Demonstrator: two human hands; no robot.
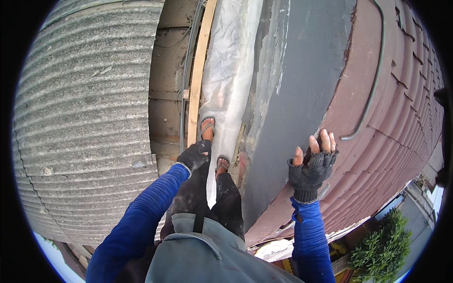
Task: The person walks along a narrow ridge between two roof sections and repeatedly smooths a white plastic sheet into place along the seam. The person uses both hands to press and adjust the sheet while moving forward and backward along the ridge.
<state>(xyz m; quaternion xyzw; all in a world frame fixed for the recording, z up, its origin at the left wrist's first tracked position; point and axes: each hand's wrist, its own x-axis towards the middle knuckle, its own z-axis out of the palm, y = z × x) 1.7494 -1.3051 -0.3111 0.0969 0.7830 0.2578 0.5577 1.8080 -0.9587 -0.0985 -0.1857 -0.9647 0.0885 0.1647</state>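
Observation:
My right hand (312, 167), in a dark fingerless glove, is held over the edge between the grey-coated strip (302, 80) and the reddish-brown tile roof (358, 104). Its bare fingers are apart, and I see nothing in them; whether it touches the roof I cannot tell. In front of my dark trousers is my left hand (195, 155), gloved alike, with its fingers curled in. What they hold, if anything, is hidden. Beneath my sandalled feet runs a whitish translucent sheet (229, 70), alongside a long wooden batten (200, 66).
Grey corrugated roofing (89, 118) covers the left side. Between it and the batten lies a sunken gap (165, 66) with cables (184, 94) along it. A bent grey-green tube (379, 61) rests on the tiles. A leafy bush (384, 245) shows below the roof edge at lower right.

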